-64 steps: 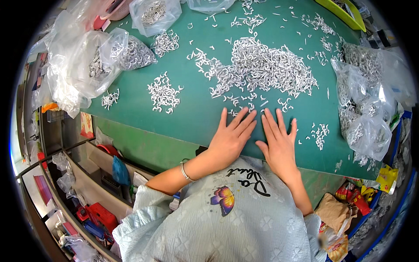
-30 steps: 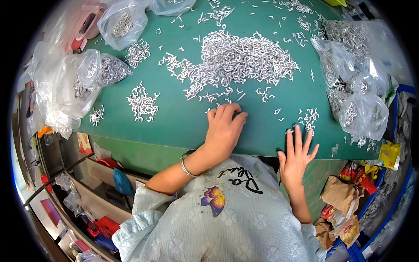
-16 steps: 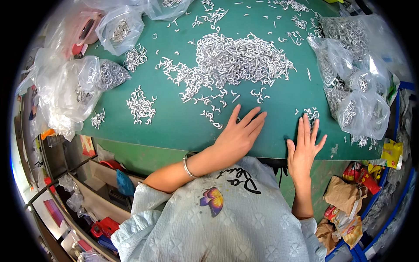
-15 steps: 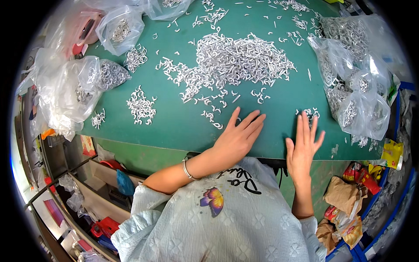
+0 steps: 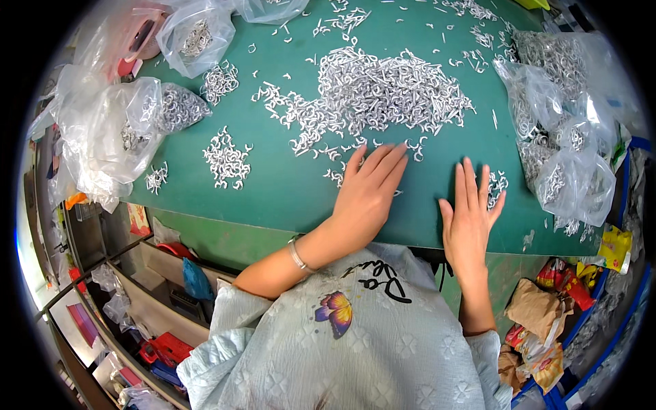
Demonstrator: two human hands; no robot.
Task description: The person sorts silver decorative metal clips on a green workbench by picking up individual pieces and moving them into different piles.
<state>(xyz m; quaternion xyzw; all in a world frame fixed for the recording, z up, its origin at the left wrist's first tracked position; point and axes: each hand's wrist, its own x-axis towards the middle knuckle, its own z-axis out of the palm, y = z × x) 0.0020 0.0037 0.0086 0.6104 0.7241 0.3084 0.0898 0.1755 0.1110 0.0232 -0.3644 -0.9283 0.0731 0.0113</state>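
Observation:
A large heap of small silvery metal pieces [image 5: 389,89], some curved and some straight, lies on the green table [image 5: 294,198]. My left hand [image 5: 365,191] is palm down at the near edge of the heap, fingers stretched out over a few scattered pieces. What lies beneath its fingertips is hidden. To its right, my right hand [image 5: 468,219] rests flat with fingers extended and thumb apart. Just beyond its fingers is a small pile of curved pieces [image 5: 499,186], partly covered by them. Neither hand visibly grips anything.
Smaller piles of curved pieces [image 5: 227,160] sit on the left, near a clear plastic bag [image 5: 181,108] of metal pieces. More filled bags [image 5: 564,123] line the right side. Below the table are an open drawer [image 5: 164,294] at left and a brown paper bag [image 5: 536,307] at right.
My left hand has moved forward to the loose pieces by the heap, its fingers drawn closer together. My right hand has shifted slightly left and forward. The whole view has shifted slightly.

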